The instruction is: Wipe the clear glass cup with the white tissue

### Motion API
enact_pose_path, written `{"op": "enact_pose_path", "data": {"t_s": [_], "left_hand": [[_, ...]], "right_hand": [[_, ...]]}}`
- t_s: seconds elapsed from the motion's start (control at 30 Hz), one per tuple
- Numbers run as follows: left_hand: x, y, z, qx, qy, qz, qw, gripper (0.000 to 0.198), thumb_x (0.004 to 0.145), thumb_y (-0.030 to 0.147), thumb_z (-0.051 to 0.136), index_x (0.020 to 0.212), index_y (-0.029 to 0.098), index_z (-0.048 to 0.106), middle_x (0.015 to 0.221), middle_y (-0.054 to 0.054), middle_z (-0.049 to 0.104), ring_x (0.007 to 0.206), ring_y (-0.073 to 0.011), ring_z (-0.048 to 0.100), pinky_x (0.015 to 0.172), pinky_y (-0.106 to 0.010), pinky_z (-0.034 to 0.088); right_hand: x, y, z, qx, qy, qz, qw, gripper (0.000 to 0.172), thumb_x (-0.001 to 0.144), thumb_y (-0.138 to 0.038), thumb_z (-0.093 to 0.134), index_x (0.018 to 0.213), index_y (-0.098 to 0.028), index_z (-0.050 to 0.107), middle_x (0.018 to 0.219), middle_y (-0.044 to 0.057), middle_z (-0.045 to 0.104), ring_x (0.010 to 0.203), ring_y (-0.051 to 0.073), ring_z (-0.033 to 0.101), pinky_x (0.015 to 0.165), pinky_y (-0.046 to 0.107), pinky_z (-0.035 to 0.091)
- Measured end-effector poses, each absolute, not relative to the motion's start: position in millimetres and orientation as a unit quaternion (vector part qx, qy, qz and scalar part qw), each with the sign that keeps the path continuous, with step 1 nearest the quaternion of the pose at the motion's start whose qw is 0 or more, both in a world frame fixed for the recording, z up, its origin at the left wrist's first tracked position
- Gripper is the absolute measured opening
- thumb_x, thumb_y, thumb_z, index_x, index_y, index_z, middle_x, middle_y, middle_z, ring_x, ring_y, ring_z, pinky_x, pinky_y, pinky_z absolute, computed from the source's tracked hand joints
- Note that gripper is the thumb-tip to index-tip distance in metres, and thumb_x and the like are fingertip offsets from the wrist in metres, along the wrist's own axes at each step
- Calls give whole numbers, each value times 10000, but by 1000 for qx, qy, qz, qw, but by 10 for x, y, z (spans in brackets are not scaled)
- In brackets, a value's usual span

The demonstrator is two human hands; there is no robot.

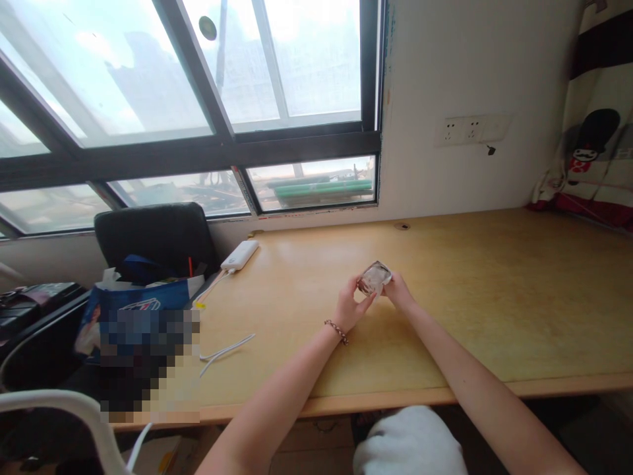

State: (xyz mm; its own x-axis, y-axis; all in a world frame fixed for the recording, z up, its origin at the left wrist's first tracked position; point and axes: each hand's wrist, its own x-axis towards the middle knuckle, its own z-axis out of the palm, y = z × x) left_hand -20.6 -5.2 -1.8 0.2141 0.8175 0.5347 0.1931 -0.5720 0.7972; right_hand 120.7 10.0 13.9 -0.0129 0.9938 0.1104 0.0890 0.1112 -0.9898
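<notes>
Both hands hold a small clear, box-like object (376, 277) just above the wooden table. It looks like transparent plastic or glass with dark and brownish patches; its exact kind is too small to make out. My left hand (352, 303), with a beaded bracelet at the wrist, is closed on its left side, the thumb along the near face. From the right, my right hand (397, 291) grips the other side, and its fingers are partly hidden behind the object.
The wooden table (494, 297) extends far to the right. On its left lie a white power bank (240, 256) with a cable plugged in and a loose white cable (227, 347). A black chair (155, 231) with a blue bag (143, 307) stands at the left. Behind are a window and wall sockets (462, 130).
</notes>
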Motion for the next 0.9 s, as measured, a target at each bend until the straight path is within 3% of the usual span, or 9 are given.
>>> {"op": "enact_pose_path", "data": {"t_s": [0.1, 0.3, 0.37, 0.47, 0.6, 0.7, 0.8, 0.9], "left_hand": [[-195, -60, 28, 735, 316, 534, 275, 476, 717, 209, 584, 1171, 203, 443, 1229, -111, 450, 1127, -234, 421, 924, -359, 362], [-58, -60, -31, 653, 318, 598, 341, 600, 687, 147, 591, 1238, 243, 375, 1342, -87, 315, 1226, -230, 303, 974, -360, 300], [-14, -48, -82, 564, 349, 622, 417, 543, 670, 164, 615, 1176, 231, 430, 1280, -81, 388, 1164, -221, 376, 921, -338, 342], [11, -17, -113, 396, 345, 578, 624, 253, 717, 272, 581, 941, 162, 537, 1002, -82, 549, 885, -179, 539, 720, -274, 419], [-40, -1, -49, 262, 224, 420, 839, 279, 802, 392, 454, 795, 127, 540, 702, -57, 548, 489, -93, 459, 452, -208, 346], [-107, -17, 19, 230, 166, 392, 875, 267, 827, 362, 423, 828, 122, 542, 695, -47, 541, 409, -54, 352, 385, -186, 287], [-163, -19, 54, 212, 154, 405, 876, 266, 828, 367, 436, 890, 131, 541, 754, -48, 558, 414, -38, 350, 385, -171, 302], [-214, 18, 55, 198, 151, 435, 865, 245, 816, 371, 471, 856, 140, 540, 664, -13, 536, 420, -36, 381, 392, -152, 316]], "right_hand": [[1188, 106, 104, -358, -518, 557, 542, 327, 690, -399, 541, 866, -136, 627, 748, 48, 649, 639, 153, 577, 598, 267, 457], [1195, 142, 54, -324, -497, 457, 663, 216, 678, -305, 598, 845, -168, 614, 796, 34, 646, 694, 159, 573, 643, 272, 461], [1211, 139, 65, -340, -508, 408, 678, 202, 701, -284, 569, 869, -178, 603, 809, 25, 642, 707, 157, 572, 647, 267, 458], [1238, 101, 115, -384, -541, 315, 678, 212, 717, -241, 532, 909, -178, 596, 856, 29, 642, 763, 163, 575, 692, 273, 453], [1228, 7, 202, -397, -597, 247, 651, 261, 708, -178, 503, 955, -176, 589, 982, 54, 634, 897, 184, 574, 782, 295, 445], [1197, -33, 231, -389, -624, 232, 636, 308, 722, -153, 468, 1010, -187, 570, 1074, 57, 607, 1009, 187, 542, 870, 316, 416], [1188, -6, 203, -393, -648, 217, 615, 381, 725, -118, 436, 1084, -196, 538, 1131, 53, 579, 1048, 179, 523, 899, 318, 403], [1211, 60, 139, -400, -675, 195, 589, 440, 721, -97, 420, 1142, -193, 507, 1145, 55, 572, 1051, 175, 525, 901, 314, 407]]}}
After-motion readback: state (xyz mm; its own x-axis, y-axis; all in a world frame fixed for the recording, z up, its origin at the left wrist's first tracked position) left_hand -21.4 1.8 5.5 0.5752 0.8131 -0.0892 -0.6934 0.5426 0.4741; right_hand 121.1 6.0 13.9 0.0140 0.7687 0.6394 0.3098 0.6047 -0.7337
